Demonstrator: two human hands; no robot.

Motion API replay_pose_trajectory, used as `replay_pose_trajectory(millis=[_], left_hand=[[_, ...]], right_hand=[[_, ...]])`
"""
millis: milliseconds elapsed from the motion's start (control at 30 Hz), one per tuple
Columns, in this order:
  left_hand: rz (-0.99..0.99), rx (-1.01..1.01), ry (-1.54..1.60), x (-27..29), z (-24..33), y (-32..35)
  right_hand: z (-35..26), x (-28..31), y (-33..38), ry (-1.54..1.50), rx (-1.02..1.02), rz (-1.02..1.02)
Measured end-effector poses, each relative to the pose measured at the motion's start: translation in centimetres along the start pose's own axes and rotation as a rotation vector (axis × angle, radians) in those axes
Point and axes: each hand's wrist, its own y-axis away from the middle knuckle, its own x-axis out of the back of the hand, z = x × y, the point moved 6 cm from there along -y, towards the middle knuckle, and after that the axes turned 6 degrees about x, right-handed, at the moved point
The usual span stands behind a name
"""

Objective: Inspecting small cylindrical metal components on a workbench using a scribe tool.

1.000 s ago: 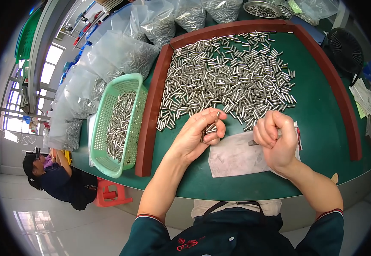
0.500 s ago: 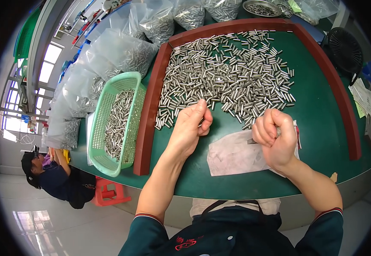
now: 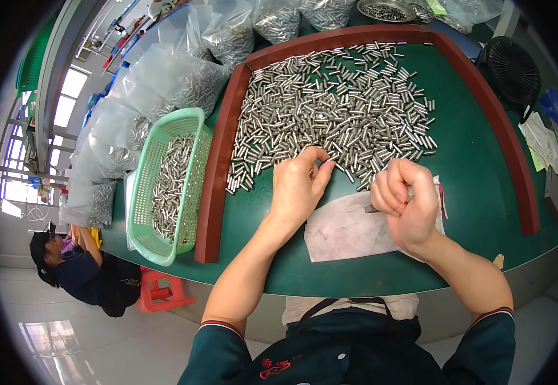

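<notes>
Many short, shiny metal pins [image 3: 330,109] lie in a loose pile on the green tabletop. My left hand [image 3: 297,186] is at the pile's near edge, thumb and forefinger curled together beside the pins; whatever they pinch is hidden. To its right, my right hand [image 3: 409,202] is closed in a fist above a whitish, smudged cloth [image 3: 340,231]. The end of a grey metal piece [image 3: 371,208] sticks out from the left side of this fist; the rest of it is covered by the fingers.
A dark red rail [image 3: 217,173] borders the pile on the left, back and right. Left of it stands a light green basket [image 3: 139,208] of pins. Clear bags [image 3: 183,83] of pins, a metal bowl [image 3: 387,11] and a black fan [image 3: 511,70] surround it. A co-worker [image 3: 86,269] sits far left.
My left hand has moved forward and right, from over the tabletop to the pile's edge, turning its back upward. My right fist stays nearly in place over the cloth. The view has shifted slightly.
</notes>
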Motion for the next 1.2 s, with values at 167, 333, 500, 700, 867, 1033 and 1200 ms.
replay_pose_trajectory(millis=[167, 333, 500, 700, 867, 1033, 1200], left_hand=[[-0.582, 0.551, 1.567, -1.1, -1.5, 1.1], [-0.61, 0.524, 1.732, -0.8, -2.1, 1.1], [-0.616, 0.519, 1.603, -1.3, -2.5, 1.2], [-0.65, 0.517, 1.596, -1.5, -2.4, 1.2], [-0.645, 0.541, 1.595, -1.6, -2.5, 1.4], [-0.647, 0.529, 1.497, -1.4, -2.1, 1.7], [-0.406, 0.115, 0.48, -0.2, 1.4, 2.5]], right_hand=[[-0.1, 0.2, 0.1, 0.001, 0.008, 0.004], [-0.1, 0.3, 0.2, 0.013, 0.005, 0.01], [-0.1, 0.3, 0.0, -0.001, 0.009, 0.022], [-0.2, 0.2, 0.0, 0.002, 0.006, 0.02], [-0.3, 0.2, 0.1, 0.01, 0.003, 0.018], [-0.1, 0.2, 0.3, 0.008, -0.004, 0.015], [-0.3, 0.4, 0.1, -0.015, 0.019, -0.006]])
